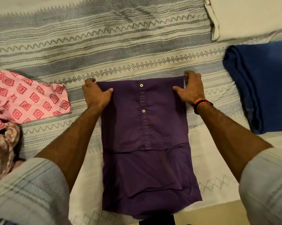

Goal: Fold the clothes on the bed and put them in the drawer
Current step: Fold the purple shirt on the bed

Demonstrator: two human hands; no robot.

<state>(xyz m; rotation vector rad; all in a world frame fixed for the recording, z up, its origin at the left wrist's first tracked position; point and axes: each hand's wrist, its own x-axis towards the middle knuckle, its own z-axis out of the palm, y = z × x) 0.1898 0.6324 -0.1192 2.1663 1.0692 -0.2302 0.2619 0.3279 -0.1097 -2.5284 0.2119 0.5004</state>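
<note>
Open bedspread at 12 o'clock, blocked at both sides

Pink patterned cloth (28, 98) crowds 9 o'clock, blue folded blanket (263, 85) 3 o'clock, pillow (250, 15) 1 o'clock; bedspread (104, 46) beyond lies free.

A bed (137, 46) with a grey-and-cream patterned woven cover, a cream pillow (250, 15) at its far right corner, under warm light

Bed (120, 46): striped, zigzag-patterned cover. On it: purple shirt (145, 143) at centre, partly folded, buttons up; pink patterned cloth (28, 98) crumpled at left; folded blue cloth (263, 85) at right; pale pillow (250, 15) far right.
</note>
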